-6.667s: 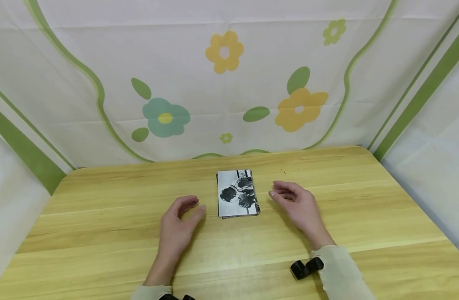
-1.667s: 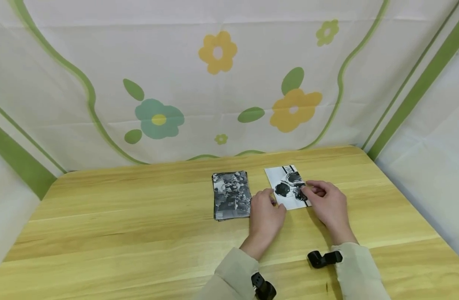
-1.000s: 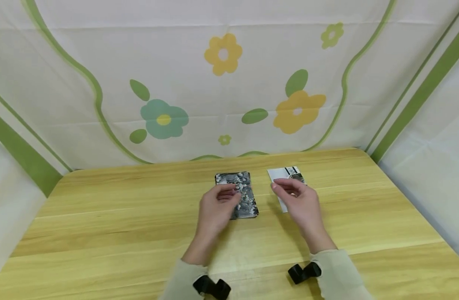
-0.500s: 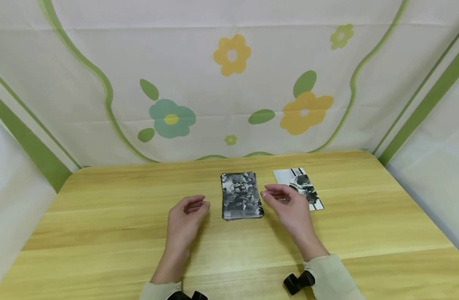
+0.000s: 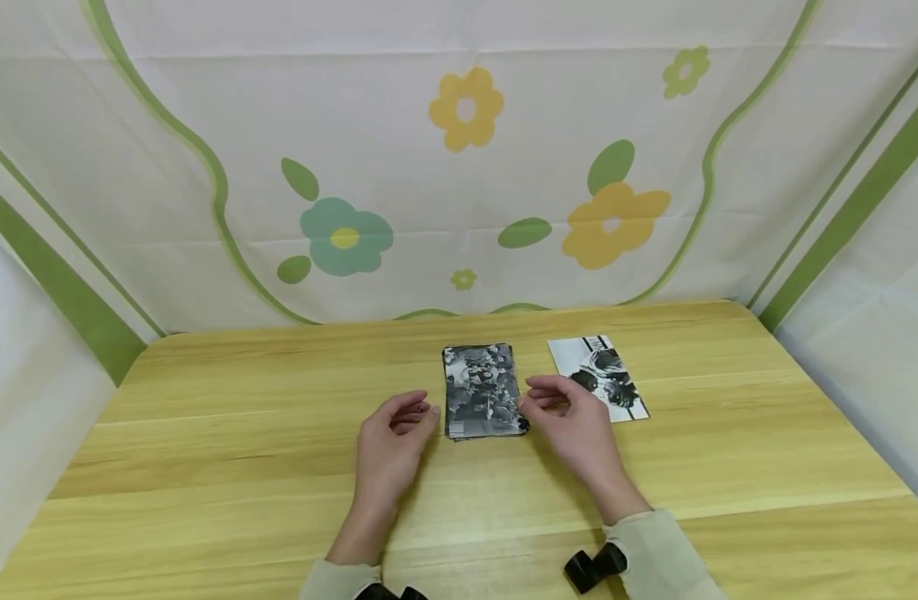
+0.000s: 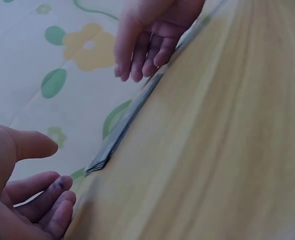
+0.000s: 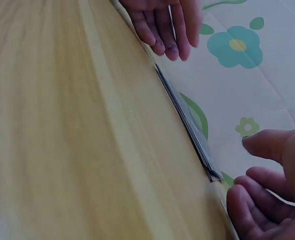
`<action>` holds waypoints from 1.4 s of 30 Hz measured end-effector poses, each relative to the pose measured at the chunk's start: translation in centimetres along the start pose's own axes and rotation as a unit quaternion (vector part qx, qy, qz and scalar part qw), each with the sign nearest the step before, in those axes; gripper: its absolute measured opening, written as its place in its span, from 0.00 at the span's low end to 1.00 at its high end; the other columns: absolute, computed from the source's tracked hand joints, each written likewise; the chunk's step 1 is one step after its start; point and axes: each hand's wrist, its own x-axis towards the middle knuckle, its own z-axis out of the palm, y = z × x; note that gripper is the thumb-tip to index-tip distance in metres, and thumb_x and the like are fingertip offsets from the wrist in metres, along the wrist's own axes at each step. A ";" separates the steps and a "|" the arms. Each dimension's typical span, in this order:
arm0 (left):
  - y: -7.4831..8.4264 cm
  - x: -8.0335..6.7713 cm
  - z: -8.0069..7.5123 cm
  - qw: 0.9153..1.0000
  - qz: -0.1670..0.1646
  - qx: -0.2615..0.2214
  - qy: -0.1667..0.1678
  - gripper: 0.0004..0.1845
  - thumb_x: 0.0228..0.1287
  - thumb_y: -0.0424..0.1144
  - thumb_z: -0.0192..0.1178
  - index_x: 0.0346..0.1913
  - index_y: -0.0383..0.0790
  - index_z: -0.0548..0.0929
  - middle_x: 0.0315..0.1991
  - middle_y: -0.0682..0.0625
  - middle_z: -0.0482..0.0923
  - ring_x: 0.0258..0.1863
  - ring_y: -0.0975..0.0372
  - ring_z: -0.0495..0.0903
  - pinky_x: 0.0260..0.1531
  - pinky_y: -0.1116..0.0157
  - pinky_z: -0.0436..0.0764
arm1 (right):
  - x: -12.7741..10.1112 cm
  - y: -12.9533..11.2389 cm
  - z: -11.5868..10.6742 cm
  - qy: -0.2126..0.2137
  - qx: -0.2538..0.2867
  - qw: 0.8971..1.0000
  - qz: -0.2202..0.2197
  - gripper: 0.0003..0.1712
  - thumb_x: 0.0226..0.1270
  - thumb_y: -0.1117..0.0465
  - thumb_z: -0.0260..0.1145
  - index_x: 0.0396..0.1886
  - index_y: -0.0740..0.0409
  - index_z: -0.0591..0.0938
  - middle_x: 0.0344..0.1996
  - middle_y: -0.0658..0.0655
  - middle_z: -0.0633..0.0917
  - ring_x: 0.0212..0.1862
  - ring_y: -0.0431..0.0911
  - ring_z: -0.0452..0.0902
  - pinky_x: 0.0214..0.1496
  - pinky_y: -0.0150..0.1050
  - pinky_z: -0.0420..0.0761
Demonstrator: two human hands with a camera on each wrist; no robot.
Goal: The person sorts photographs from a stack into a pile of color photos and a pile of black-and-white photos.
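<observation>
A cream cloth backdrop printed with green stripes and yellow and teal flowers (image 5: 459, 167) hangs behind a light wooden table (image 5: 204, 467), the largest things in view. Near the middle of the table lies a neat stack of black-and-white photo cards (image 5: 483, 390), flat, with a crowded picture on top. Just right of it, apart from the stack, a single black-and-white photo card with a white border (image 5: 598, 377) lies face up and slightly turned. Judging by this, one card is dealt out and the bulk of the stack remains to be handled.

The left hand (image 5: 393, 446) hovers beside the stack's left edge, its fingers (image 6: 42, 205) loosely curled and holding nothing. The right hand (image 5: 571, 421) sits at the stack's right edge, fingers (image 7: 260, 200) relaxed and slightly bent, thumb apart, gripping nothing; whether a fingertip touches the stack's edge I cannot tell. Black straps (image 5: 594, 565) show at the beige cuffs.
</observation>
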 end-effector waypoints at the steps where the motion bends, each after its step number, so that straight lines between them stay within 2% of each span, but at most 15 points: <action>1: -0.1 0.0 0.2 1.000 0.013 0.012 0.003 0.16 0.69 0.35 0.72 0.57 0.35 0.89 0.49 0.43 0.89 0.46 0.57 0.85 0.47 0.71 0.83 | 0.0 0.1 0.1 -0.005 -0.012 1.000 -0.003 0.22 0.68 0.56 0.79 0.60 0.55 0.88 0.50 0.56 0.90 0.50 0.46 0.85 0.51 0.29 0.83; 6: -0.6 0.1 1.4 0.993 0.086 0.070 0.026 0.16 0.65 0.33 0.74 0.54 0.33 0.90 0.45 0.42 0.89 0.46 0.54 0.83 0.48 0.64 0.82 | 0.2 0.4 0.4 -0.002 -0.052 0.998 -0.024 0.23 0.66 0.56 0.80 0.59 0.56 0.89 0.50 0.56 0.88 0.49 0.47 0.84 0.50 0.30 0.83; 8: -0.7 0.2 1.7 0.991 0.100 0.080 0.029 0.15 0.64 0.33 0.75 0.53 0.33 0.90 0.45 0.42 0.88 0.45 0.54 0.82 0.48 0.63 0.81 | 0.2 0.6 0.5 0.004 -0.064 0.997 -0.031 0.23 0.66 0.55 0.81 0.58 0.55 0.89 0.50 0.56 0.88 0.49 0.47 0.83 0.50 0.31 0.82; 15: -0.7 0.1 2.2 0.990 0.097 0.099 0.023 0.17 0.64 0.34 0.75 0.54 0.33 0.91 0.44 0.44 0.84 0.46 0.54 0.79 0.48 0.61 0.78 | 0.1 0.7 0.6 0.007 -0.095 0.994 -0.050 0.25 0.66 0.54 0.80 0.60 0.57 0.88 0.49 0.56 0.87 0.49 0.47 0.82 0.51 0.35 0.83; 21: -0.8 -0.2 2.7 0.978 0.112 0.175 0.025 0.21 0.62 0.39 0.77 0.57 0.36 0.91 0.42 0.46 0.81 0.47 0.53 0.75 0.46 0.57 0.75 | 0.1 0.7 1.1 -0.002 -0.112 0.992 -0.053 0.31 0.66 0.54 0.80 0.66 0.60 0.85 0.50 0.56 0.84 0.50 0.47 0.80 0.53 0.38 0.83; 24: -0.9 -0.2 2.8 0.973 0.118 0.196 0.025 0.22 0.61 0.40 0.77 0.57 0.37 0.92 0.42 0.46 0.80 0.47 0.53 0.74 0.46 0.55 0.74 | 0.0 0.7 1.3 -0.006 -0.118 0.992 -0.051 0.33 0.65 0.53 0.81 0.68 0.60 0.84 0.50 0.56 0.82 0.50 0.47 0.78 0.54 0.40 0.82; 31: -1.1 -0.2 2.6 0.970 0.117 0.214 0.021 0.23 0.63 0.43 0.76 0.60 0.39 0.91 0.44 0.46 0.80 0.47 0.53 0.73 0.46 0.55 0.73 | -0.3 0.7 1.7 -0.008 -0.133 0.990 -0.056 0.34 0.65 0.52 0.81 0.69 0.59 0.84 0.50 0.57 0.80 0.49 0.48 0.77 0.54 0.44 0.79; 42: -1.2 -0.3 2.6 0.962 0.129 0.240 0.014 0.25 0.61 0.43 0.77 0.62 0.42 0.90 0.46 0.44 0.79 0.47 0.52 0.72 0.46 0.53 0.73 | -0.2 0.8 1.8 -0.011 -0.150 0.987 -0.054 0.35 0.65 0.52 0.80 0.70 0.57 0.84 0.50 0.56 0.80 0.49 0.48 0.76 0.52 0.42 0.76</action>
